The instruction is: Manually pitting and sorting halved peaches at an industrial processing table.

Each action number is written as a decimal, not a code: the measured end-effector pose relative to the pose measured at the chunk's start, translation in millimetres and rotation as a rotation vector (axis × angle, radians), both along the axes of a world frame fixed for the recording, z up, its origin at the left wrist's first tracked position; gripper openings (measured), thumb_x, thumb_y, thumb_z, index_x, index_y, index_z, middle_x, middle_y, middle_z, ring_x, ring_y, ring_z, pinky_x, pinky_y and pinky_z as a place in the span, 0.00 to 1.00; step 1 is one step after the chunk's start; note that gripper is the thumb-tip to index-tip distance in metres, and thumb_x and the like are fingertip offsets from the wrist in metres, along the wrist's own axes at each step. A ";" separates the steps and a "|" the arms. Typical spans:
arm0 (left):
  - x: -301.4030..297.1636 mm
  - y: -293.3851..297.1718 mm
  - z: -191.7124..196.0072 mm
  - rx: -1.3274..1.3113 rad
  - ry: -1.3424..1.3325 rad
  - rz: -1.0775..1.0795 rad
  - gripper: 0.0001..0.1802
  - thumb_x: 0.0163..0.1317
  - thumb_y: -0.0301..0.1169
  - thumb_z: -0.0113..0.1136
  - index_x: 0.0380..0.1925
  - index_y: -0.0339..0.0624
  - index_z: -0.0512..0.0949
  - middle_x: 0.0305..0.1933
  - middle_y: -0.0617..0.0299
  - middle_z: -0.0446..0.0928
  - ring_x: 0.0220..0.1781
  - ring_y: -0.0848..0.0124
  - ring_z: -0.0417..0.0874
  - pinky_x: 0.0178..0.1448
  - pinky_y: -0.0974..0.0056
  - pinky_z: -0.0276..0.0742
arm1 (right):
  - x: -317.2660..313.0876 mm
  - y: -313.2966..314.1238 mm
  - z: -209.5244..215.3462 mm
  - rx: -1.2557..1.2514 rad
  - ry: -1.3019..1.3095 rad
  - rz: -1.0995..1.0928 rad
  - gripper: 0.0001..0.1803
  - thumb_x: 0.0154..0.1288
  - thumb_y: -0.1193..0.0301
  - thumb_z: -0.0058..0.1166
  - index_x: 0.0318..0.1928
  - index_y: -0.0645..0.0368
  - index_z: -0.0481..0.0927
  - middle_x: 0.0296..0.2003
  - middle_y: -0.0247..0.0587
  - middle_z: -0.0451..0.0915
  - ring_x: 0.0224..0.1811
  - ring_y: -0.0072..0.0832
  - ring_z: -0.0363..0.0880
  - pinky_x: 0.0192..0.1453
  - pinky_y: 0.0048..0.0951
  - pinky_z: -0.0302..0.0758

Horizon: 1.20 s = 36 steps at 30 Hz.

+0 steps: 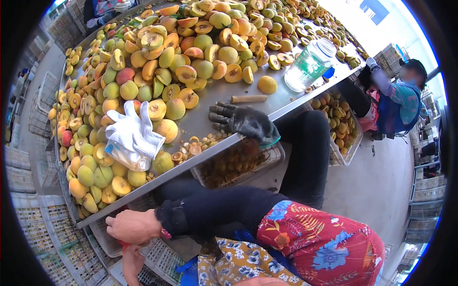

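Observation:
My right arm, in a red floral sleeve over black, reaches across to the left. My right hand (133, 226) is bare and closed beside the table's near left edge. Just below it is my left hand (132, 261), its fingers drawn together close to a bit of red material (125, 244); what either hand holds is mostly hidden. On the metal table (210, 107) a white knitted glove (135, 128) lies on a clear plastic packet (129, 157) among the peaches (129, 89). A black coated glove (248, 123) rests at the near edge, by a short wooden stick (249, 99).
A clear plastic jar (310, 66) leans at the table's right side. Loose pits (194, 148) lie along the near edge. Fruit-filled crates (238, 169) stand underneath, and another crate (346, 152) is at right. A co-worker (398, 93) sits far right; stacked crates (45, 233) stand left.

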<state>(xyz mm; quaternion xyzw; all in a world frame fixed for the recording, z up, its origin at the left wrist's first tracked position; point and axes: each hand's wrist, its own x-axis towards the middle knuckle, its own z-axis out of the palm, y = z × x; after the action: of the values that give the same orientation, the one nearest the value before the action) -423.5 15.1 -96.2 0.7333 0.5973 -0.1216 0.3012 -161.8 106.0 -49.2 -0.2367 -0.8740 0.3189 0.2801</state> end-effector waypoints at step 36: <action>397.9 74.1 -51.8 0.039 -0.502 -0.895 0.12 0.51 0.24 0.52 0.38 0.34 0.71 0.42 0.44 0.73 0.49 0.46 0.75 0.52 0.48 0.72 | 460.2 -79.5 66.8 0.407 0.869 -1.170 0.19 0.59 0.69 0.59 0.49 0.61 0.71 0.37 0.42 0.70 0.40 0.28 0.71 0.44 0.30 0.70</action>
<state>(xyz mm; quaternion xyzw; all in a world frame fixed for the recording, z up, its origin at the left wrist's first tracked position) -25.7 89.2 -148.0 0.9293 0.1362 -0.0477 0.3401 298.3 26.5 17.5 -0.4587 -0.4580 0.0152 0.7613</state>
